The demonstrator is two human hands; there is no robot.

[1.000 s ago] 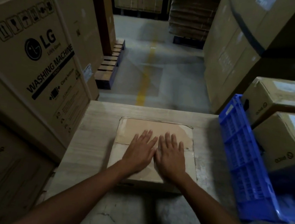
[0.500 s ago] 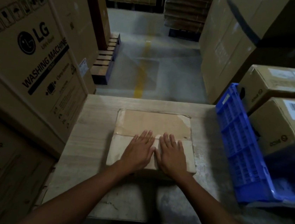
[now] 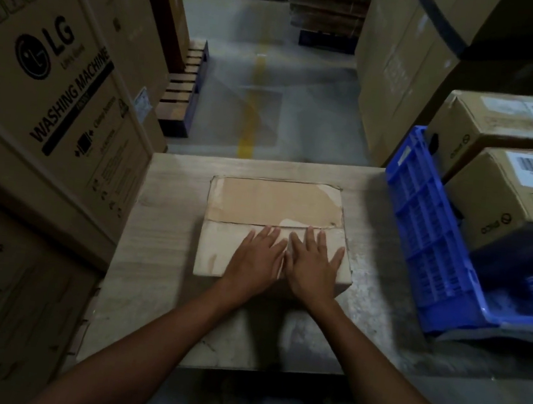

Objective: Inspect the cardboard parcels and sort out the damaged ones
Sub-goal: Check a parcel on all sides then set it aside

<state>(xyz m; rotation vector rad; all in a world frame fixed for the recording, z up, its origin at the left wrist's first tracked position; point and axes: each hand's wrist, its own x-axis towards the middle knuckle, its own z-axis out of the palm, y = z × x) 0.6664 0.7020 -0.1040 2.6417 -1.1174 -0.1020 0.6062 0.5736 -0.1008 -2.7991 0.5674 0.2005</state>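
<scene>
Step in hand: inspection. The person is feeling over the top of one flat cardboard parcel [image 3: 275, 202], which I take to be a check for soft spots or crushed board.
Where the parcel is: lying flat near the middle of the bench [image 3: 163, 223], square to the person, well apart from the cartons on either side.
Left hand [image 3: 256, 260]: palm down on the near half of the parcel's top, fingers [image 3: 268, 235] straight and a little spread, gripping nothing.
Right hand [image 3: 312, 267]: just beside the left, thumbs almost touching, flat on the same face with straight fingers, nothing held.
Parcel's state: the far half is brown and the near half paler, with a ragged line between them and a scuffed far-right corner. To me it looks like a skinned outer layer, so probably a reject.
Next move calls for: a grip on the two side edges to lift or turn it, since the underside and walls are unseen from here, then a decision on which pile it joins.
Blue crate [image 3: 422, 219]: plastic, latticed walls, at the bench's right edge and tipped. Its inside is too dark to make out any contents.
Two labelled boxes: an upper box [image 3: 499, 125] and a lower box [image 3: 525, 194] sit right of the crate wall. I cannot tell whether they stand in it or behind it.
Washing machine carton [image 3: 56, 78]: large, hard against the bench's left side.
</scene>
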